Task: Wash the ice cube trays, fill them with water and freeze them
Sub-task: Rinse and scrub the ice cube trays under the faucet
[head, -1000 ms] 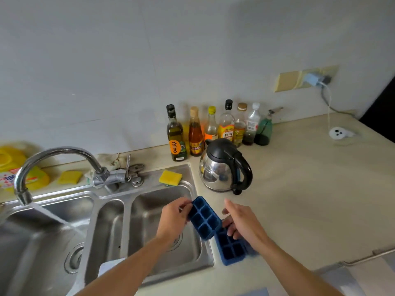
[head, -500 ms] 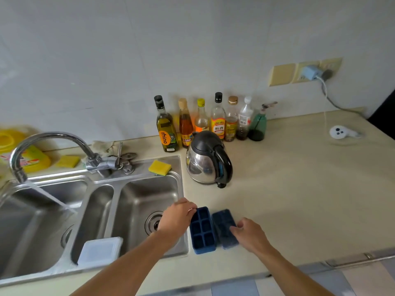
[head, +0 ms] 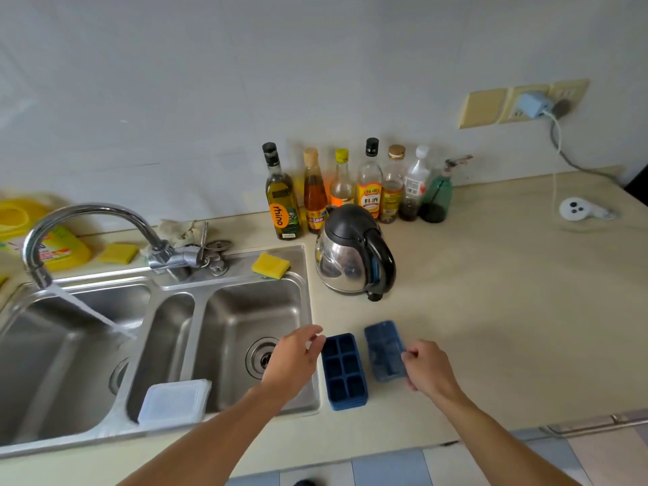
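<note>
Pale countertop (head: 508,310) runs right of a steel sink (head: 242,261) with several basins. Curved faucet (head: 87,213) is on; water stream (head: 87,310) slants into the left basin.

Steel kettle (head: 350,254) with black lid and handle stands on the counter just right of the sink's back corner. Row of bottles (head: 370,184) behind it, against the wall.

White plastic box (head: 175,401) sits at the sink's front edge, by the narrow middle basin.

Two blue ice trays lie side by side on the counter, near its front edge and just right of the sink. Left tray (head: 343,371): dark blue, cells up, two columns. Right tray (head: 385,350): paler, slightly apart, top surface too blurred to read.

Left hand (head: 292,361) hovers over the sink rim just beside the left tray, fingers loosely curled, holding nothing. Right hand (head: 429,371) is at the right tray's right edge, fingers curled and meeting that edge; cannot tell whether it actually pinches the tray.

Yellow sponge (head: 270,265) on the sink's back ledge
</note>
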